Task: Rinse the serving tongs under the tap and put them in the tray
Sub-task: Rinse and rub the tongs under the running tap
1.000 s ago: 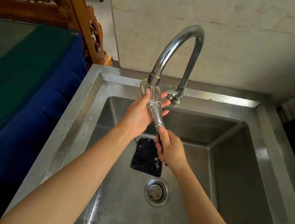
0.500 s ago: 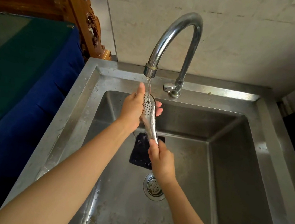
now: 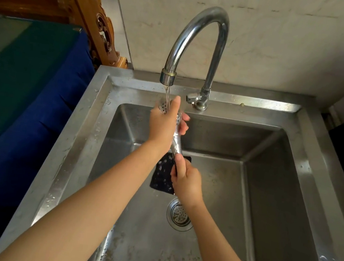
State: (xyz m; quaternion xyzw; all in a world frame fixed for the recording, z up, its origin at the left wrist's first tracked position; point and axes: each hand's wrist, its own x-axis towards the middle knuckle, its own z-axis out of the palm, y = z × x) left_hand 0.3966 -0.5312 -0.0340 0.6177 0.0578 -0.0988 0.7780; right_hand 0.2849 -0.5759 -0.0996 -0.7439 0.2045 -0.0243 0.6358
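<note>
The steel serving tongs (image 3: 176, 143) point up toward the tap (image 3: 195, 36), their perforated heads right under the spout. A thin stream of water runs onto the heads. My left hand (image 3: 165, 125) wraps around the perforated heads, thumb up beside the stream. My right hand (image 3: 186, 180) grips the tongs' lower handle end over the sink basin. The left hand hides most of the heads. No tray is in view.
The steel sink (image 3: 301, 188) has a round drain strainer (image 3: 179, 216) and a black perforated pad (image 3: 163, 174) on its floor. A blue-and-green cloth surface (image 3: 24, 100) lies to the left, carved wooden furniture (image 3: 84, 11) behind it, and a wall behind the tap.
My left hand has closed further around the tongs' heads, sliding over them under the stream. The right hand keeps its hold on the handle. The camera tilted slightly.
</note>
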